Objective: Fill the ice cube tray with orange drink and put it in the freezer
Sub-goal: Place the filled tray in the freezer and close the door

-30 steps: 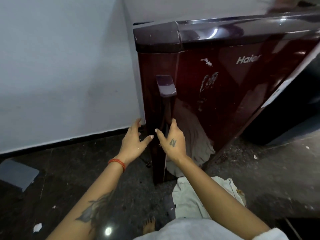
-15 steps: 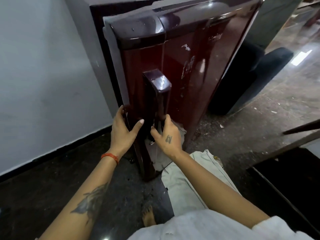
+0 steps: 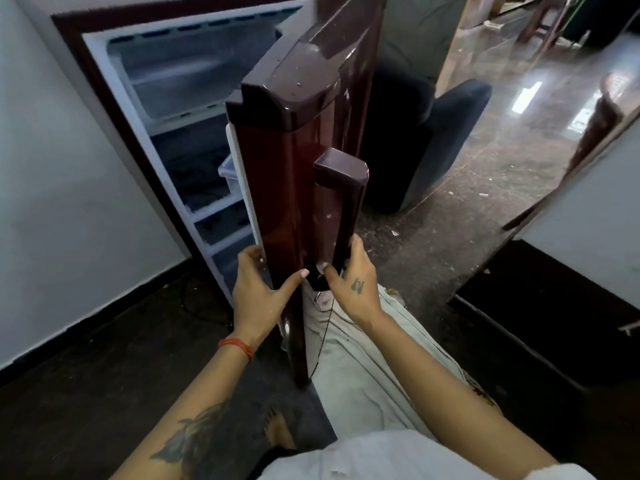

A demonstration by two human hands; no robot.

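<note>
Step in hand: opening the refrigerator door (image 3: 294, 140).
Our right hand (image 3: 356, 282) grips the handle (image 3: 341, 202), left hand (image 3: 258, 292) clasps the door edge; next, fetch the tray.

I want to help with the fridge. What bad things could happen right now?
The left hand wraps the edge of the fridge door; if the door swung shut, those fingers could get pinched. The swinging door's bottom corner might also bump the person's leg, which is right beside it.
</note>
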